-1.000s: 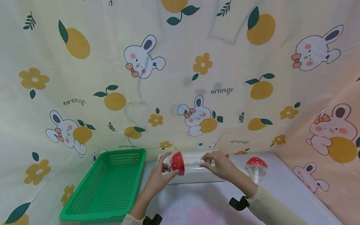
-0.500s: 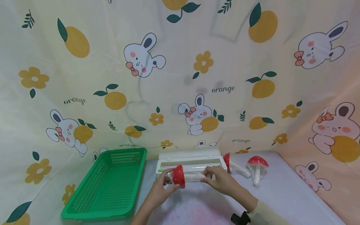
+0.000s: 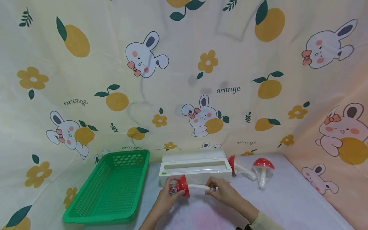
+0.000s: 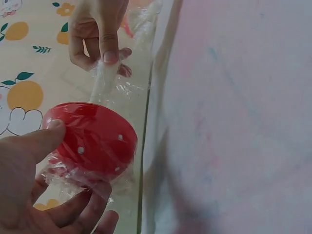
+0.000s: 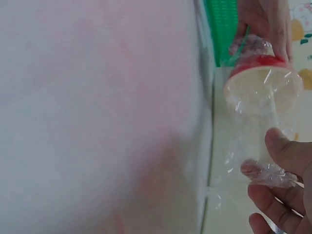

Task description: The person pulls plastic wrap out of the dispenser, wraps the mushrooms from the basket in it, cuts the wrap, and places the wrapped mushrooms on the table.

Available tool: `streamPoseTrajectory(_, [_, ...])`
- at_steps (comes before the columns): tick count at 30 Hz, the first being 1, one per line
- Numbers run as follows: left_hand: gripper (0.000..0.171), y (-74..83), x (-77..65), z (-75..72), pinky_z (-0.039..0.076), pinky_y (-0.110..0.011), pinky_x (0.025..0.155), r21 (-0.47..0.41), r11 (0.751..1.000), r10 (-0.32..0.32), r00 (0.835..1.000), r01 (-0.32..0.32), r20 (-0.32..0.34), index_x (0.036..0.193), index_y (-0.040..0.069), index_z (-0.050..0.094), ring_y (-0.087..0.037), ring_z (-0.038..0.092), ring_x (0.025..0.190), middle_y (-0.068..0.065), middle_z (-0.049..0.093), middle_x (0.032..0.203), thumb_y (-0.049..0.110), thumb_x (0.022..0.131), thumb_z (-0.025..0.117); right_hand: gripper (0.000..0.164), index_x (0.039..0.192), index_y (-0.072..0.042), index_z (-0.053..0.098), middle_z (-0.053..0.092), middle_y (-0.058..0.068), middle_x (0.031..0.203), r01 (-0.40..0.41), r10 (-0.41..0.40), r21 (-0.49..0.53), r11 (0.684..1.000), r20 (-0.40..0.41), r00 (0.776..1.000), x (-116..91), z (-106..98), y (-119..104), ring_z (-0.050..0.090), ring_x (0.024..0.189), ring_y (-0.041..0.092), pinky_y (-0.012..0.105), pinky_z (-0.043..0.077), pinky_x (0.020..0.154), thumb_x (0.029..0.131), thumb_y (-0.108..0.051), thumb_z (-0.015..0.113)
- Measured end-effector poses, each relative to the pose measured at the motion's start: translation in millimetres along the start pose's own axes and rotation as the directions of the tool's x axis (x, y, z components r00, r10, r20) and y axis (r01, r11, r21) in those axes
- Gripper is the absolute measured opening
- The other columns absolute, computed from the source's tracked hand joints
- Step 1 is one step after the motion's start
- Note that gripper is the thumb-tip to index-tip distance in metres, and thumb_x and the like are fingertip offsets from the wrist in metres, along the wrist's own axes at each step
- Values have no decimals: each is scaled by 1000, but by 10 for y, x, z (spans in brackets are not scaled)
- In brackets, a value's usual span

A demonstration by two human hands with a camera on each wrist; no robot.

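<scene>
A toy mushroom with a red, white-dotted cap [image 3: 183,186] and a pale stem [image 3: 199,187] lies sideways between both hands, in clear plastic wrap. My left hand [image 3: 166,198] grips the cap end, thumb on the red side and fingers under the bunched film, as the left wrist view shows. With thumb and fingers, my right hand [image 3: 225,193] pinches the wrapped stem end [image 5: 273,170]. Right behind the mushroom stands a long white cling film dispenser [image 3: 195,174], its lid raised and a green piece [image 3: 164,172] at its left end.
At left stands a green plastic basket [image 3: 100,220]. Two more wrapped mushrooms are right of the dispenser: one on its side [image 3: 244,171], touching or near the box, and another with its cap toward the back [image 3: 263,172]. A patterned cloth [image 3: 172,80] hangs behind the table [image 3: 276,207].
Both hands have brought the mushroom down and toward the front, off the dispenser. The dispenser's slot and the mushroom lying beside it have come into sight.
</scene>
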State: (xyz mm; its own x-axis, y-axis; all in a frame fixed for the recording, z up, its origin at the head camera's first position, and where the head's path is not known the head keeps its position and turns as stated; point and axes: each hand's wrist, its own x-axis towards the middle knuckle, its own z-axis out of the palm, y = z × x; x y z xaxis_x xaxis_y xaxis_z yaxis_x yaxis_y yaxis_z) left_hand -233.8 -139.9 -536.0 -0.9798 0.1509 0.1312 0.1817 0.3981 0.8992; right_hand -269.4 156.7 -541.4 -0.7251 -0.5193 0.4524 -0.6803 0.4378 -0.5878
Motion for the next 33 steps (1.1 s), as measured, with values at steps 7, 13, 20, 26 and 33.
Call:
streamPoseTrajectory(7, [61,-72,38,74,55,-45,86,94,995,39,999,-36,-27,129,19,49,-31,66,111,-12,71,124,14,86,92,19,104,-12,67,73,1,96,-54,54,10,998,19,998,-27,57,98,64,88,5,29,57,78,94,-6,82])
streamPoseTrajectory(13, [60,-75,51,128,55,-48,87,136,988,81,996,-74,-45,119,15,52,-35,65,115,-17,69,126,11,80,96,18,101,-15,69,69,-7,96,-145,147,-53,988,38,988,-11,76,127,61,86,7,28,54,75,93,-9,85])
streamPoseTrajectory(20, [60,-64,71,151,55,-53,89,183,981,73,997,-65,-38,117,18,54,-36,65,119,-16,68,130,8,76,97,18,98,-17,71,67,-9,94,-241,252,-126,962,80,964,36,87,150,57,85,7,29,53,75,90,-12,87])
streamPoseTrajectory(26, [62,-94,49,165,56,-54,90,204,977,76,996,-66,-40,119,18,53,-39,65,122,-17,66,134,8,76,97,17,96,-18,71,62,-9,89,-301,319,-144,943,129,939,84,107,150,54,80,10,27,48,70,91,-12,86])
streamPoseTrajectory(33, [63,-108,-8,151,49,-69,104,184,979,98,995,-93,-20,122,16,51,-45,59,130,-13,65,132,4,78,95,20,97,-19,69,61,-8,87,-328,352,-161,931,150,924,101,139,142,54,78,12,28,47,67,91,-12,87])
